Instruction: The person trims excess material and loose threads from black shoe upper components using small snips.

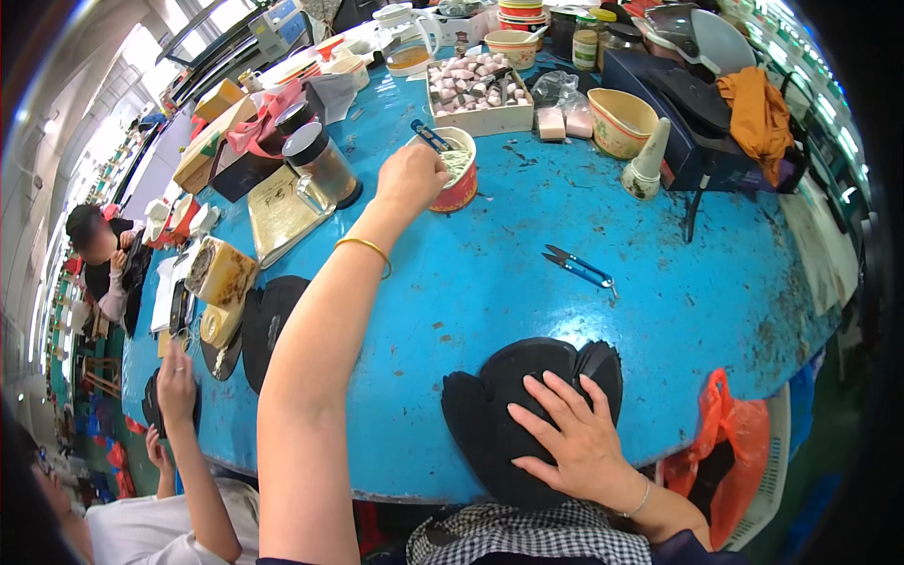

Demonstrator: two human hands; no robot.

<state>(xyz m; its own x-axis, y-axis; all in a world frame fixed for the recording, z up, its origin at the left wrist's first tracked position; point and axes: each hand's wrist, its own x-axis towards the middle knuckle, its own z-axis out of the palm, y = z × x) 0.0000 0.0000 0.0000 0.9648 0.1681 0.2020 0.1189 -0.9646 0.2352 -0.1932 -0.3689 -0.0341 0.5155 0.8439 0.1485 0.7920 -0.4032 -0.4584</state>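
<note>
My left hand (411,179), beyond a gold bracelet, reaches to a red and white paper cup (460,194). Its fingers are bent together at the cup's rim, and what they pinch, if anything, is hidden. Pale green thin strips (456,164) lie inside the cup. A blue-handled tool (429,136) leans at the rim just behind the hand. My right hand (574,443) lies flat, fingers spread, on a stack of black, lobed sheet pieces (504,414) at the near table edge. Blue thread snips (579,267) rest on the table between the cup and the stack.
The blue table (414,330) carries a box of pinkish-white blocks (480,118), a pale cone (647,160), a yellow bowl (621,122) and a lidded jar (322,165). A red bag (730,443) hangs at right. A co-worker's hand (176,384) works at left.
</note>
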